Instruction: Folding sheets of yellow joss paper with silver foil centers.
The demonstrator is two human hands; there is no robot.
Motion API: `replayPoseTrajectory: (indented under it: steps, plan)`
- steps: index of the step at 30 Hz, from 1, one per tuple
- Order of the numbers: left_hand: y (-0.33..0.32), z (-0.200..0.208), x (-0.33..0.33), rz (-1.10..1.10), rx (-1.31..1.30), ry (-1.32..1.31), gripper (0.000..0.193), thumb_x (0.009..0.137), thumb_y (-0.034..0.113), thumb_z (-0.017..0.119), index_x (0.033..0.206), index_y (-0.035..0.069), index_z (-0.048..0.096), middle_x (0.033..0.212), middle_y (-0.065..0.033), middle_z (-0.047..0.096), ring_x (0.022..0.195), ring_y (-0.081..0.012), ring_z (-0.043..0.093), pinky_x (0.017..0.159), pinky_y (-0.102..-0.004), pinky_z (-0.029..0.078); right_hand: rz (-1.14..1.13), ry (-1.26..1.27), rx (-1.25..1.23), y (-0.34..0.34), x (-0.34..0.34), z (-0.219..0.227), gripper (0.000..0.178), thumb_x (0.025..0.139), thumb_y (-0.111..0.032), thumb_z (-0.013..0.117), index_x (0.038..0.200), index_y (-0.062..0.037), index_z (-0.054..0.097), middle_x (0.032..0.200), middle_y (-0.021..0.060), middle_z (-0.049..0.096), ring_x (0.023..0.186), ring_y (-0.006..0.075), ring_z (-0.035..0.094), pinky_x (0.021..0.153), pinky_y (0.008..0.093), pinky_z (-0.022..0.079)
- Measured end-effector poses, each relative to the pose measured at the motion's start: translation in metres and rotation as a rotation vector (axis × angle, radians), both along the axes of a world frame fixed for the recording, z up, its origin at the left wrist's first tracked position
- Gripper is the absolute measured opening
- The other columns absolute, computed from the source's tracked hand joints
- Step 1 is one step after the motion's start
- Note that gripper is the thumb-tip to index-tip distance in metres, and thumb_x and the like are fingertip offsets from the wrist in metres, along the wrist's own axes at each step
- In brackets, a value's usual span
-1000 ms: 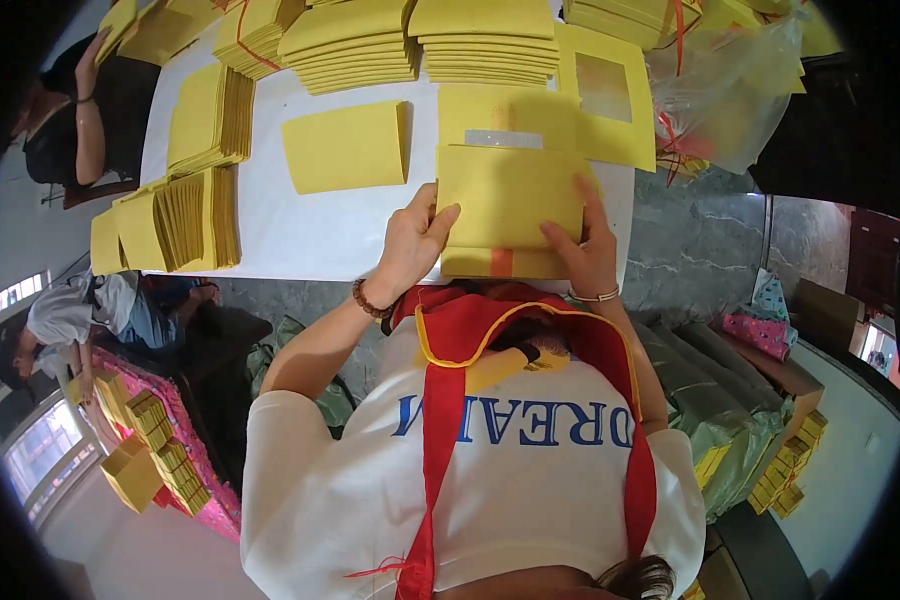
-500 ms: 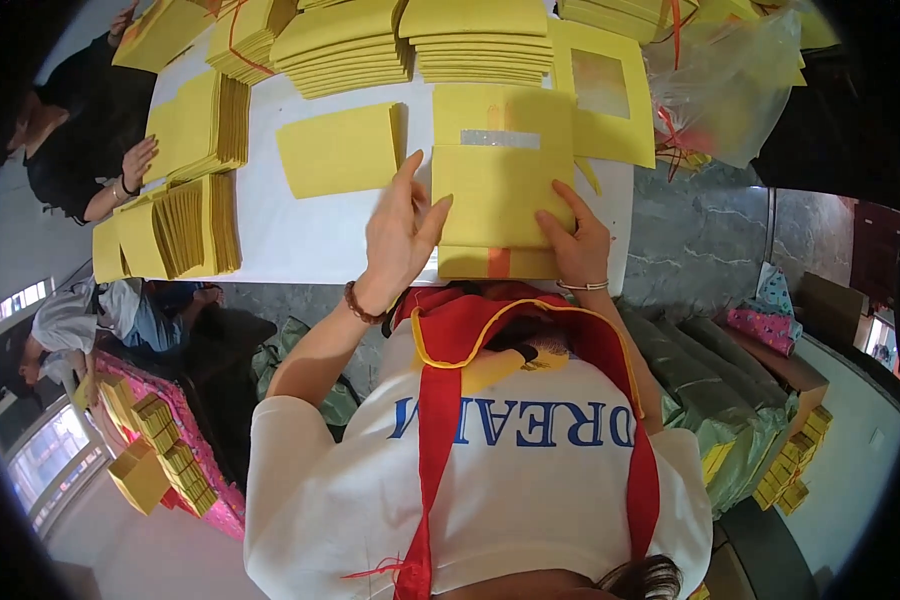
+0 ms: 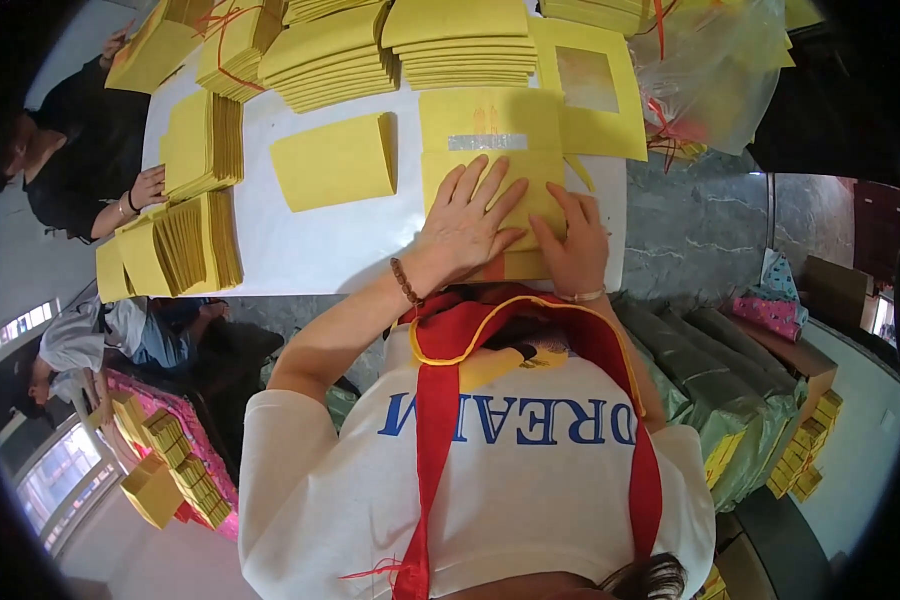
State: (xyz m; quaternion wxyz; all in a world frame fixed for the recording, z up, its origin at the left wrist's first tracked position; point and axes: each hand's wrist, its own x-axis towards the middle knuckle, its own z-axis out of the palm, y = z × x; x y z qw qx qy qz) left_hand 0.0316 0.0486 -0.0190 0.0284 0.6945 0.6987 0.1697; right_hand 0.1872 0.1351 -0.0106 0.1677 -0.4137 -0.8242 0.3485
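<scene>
In front of me, near the table's front edge, lies a yellow paper sheet (image 3: 445, 110) folded over on itself. A narrow silvery strip (image 3: 487, 143) shows just above its fold, and an orange patch (image 3: 495, 268) at the near edge. My left hand (image 3: 470, 212) is flat on the folded part with the fingers spread. At the right edge of the paper rests my right hand (image 3: 575, 240), fingers stretched and thumb apart. Neither hand grips anything. To the left, a folded yellow paper piece (image 3: 332, 165) lies alone on the white table (image 3: 280, 250).
Stacks of folded yellow paper (image 3: 460, 40) line the far side, one bundle (image 3: 238, 50) tied with red string. A yellow sheet with a pale panel (image 3: 610, 130) and a clear plastic bag (image 3: 720, 85) are at right. Another person's hand (image 3: 148, 188) touches a left stack (image 3: 205, 145).
My left hand has moved right, from beside the folded paper to flat on top of it. My right hand stays at the right edge. The view has shifted slightly.
</scene>
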Motion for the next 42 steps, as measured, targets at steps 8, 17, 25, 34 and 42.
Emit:
replayPoseTrajectory:
  steps: [8,17,25,34,42]
  plan:
    - [-0.001,-0.017,-0.012,-0.031,0.099,-0.101,0.052,0.077,0.019,0.057,0.126,0.008,0.044,0.128,-0.0151,0.041,0.118,-0.0335,0.037,0.098,-0.0437,0.03,0.525,-0.2,0.52,-0.019,0.014,-0.029,0.058,0.081,-0.054,0.048,0.131,-0.0252,0.042,0.142,0.0146,0.026,0.132,0.0289,0.024,0.094,0.069,0.013]
    - [-0.018,0.014,-0.013,-0.214,0.091,-0.112,0.051,0.071,0.017,0.061,0.118,0.0,0.049,0.116,-0.017,0.049,0.103,-0.0313,0.047,0.086,-0.0388,0.038,0.567,-0.012,0.21,0.001,0.019,-0.031,0.049,0.085,-0.04,0.05,0.13,-0.0198,0.044,0.138,0.0159,0.034,0.13,0.0305,0.026,0.1,0.056,0.021]
    - [-0.006,0.024,0.004,-0.12,-0.054,0.315,0.05,0.072,0.016,0.054,0.118,-0.001,0.049,0.11,-0.0127,0.055,0.089,-0.0236,0.051,0.074,-0.0329,0.042,-0.037,0.774,-0.452,0.008,0.019,-0.016,0.029,0.09,-0.007,0.046,0.118,0.001,0.049,0.117,0.01,0.054,0.108,0.0158,0.051,0.094,0.0275,0.036]
    - [-0.093,0.026,-0.109,0.221,0.369,0.319,0.049,0.069,0.01,0.057,0.119,0.009,0.054,0.109,-0.0076,0.055,0.098,-0.0235,0.051,0.079,-0.0369,0.039,0.019,0.428,-0.182,-0.011,0.025,-0.022,0.031,0.083,-0.007,0.054,0.113,-0.0018,0.055,0.114,0.012,0.056,0.108,0.0224,0.051,0.093,0.0332,0.038]
    - [-0.094,-0.029,-0.159,0.225,0.088,0.467,0.059,0.07,0.008,0.058,0.126,0.025,0.048,0.113,-0.0033,0.051,0.103,-0.0215,0.047,0.082,-0.0368,0.036,0.194,0.29,0.098,-0.008,0.018,-0.027,0.027,0.078,-0.006,0.058,0.105,-0.0047,0.06,0.105,0.009,0.059,0.108,0.0291,0.048,0.092,0.0362,0.038]
